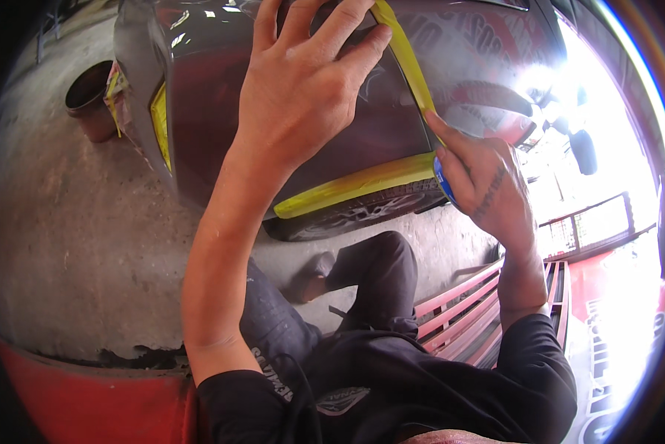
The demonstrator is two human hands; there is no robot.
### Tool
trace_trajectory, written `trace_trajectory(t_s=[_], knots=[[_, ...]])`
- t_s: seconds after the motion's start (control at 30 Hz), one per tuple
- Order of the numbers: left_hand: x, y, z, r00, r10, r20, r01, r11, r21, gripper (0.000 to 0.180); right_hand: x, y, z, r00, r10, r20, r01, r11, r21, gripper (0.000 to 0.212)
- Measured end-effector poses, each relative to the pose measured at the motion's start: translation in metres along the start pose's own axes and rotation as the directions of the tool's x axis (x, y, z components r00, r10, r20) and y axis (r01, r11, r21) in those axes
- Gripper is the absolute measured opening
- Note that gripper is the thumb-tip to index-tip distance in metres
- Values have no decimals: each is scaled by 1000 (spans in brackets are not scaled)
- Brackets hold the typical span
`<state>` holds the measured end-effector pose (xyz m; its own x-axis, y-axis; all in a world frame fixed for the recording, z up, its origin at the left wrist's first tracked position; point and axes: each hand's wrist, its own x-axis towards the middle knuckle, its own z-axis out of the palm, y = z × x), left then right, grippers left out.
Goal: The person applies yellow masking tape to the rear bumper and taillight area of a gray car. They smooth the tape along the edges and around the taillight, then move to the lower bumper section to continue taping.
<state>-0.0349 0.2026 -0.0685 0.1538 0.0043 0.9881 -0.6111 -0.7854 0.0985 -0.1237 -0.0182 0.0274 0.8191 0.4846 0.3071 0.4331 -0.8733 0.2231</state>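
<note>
A dark grey car body panel [303, 166] is in front of me, with a wheel [354, 214] under its arch. My left hand [306, 78] lies with fingers spread over the panel, fingertips at the upper end of a yellow tape strip [406, 59]. That strip runs along the panel's right edge down to my right hand [488, 177]. The right index finger presses on the strip, while the other fingers are closed round a tape roll with a blue inner side [443, 181], mostly hidden. More yellow tape [354, 185] follows the wheel arch, and another yellow piece [160, 126] is at the panel's left edge.
A brown bucket [92, 111] stands on the concrete floor [88, 229] at the left. A red slatted bench [462, 311] is at the lower right, near my right arm. Something red [95, 399] fills the lower left. My bent legs are below the wheel.
</note>
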Motion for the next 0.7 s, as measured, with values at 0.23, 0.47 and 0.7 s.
trace_trajectory(t_s=[0.23, 0.47, 0.7], knots=[[-8, 5, 16, 996, 10, -90, -4, 998, 70, 28, -14, -10, -9, 1000, 24, -14, -23, 997, 74, 40], [-7, 10, 9, 1000, -14, -25, 16, 997, 71, 29, -8, -3, -5, 998, 5, 61, -7, 1000, 21, 43], [-10, 11, 5, 1000, -3, 31, 1, 998, 68, 36, -2, -4, -3, 996, 62, 71, -64, 998, 26, 41]])
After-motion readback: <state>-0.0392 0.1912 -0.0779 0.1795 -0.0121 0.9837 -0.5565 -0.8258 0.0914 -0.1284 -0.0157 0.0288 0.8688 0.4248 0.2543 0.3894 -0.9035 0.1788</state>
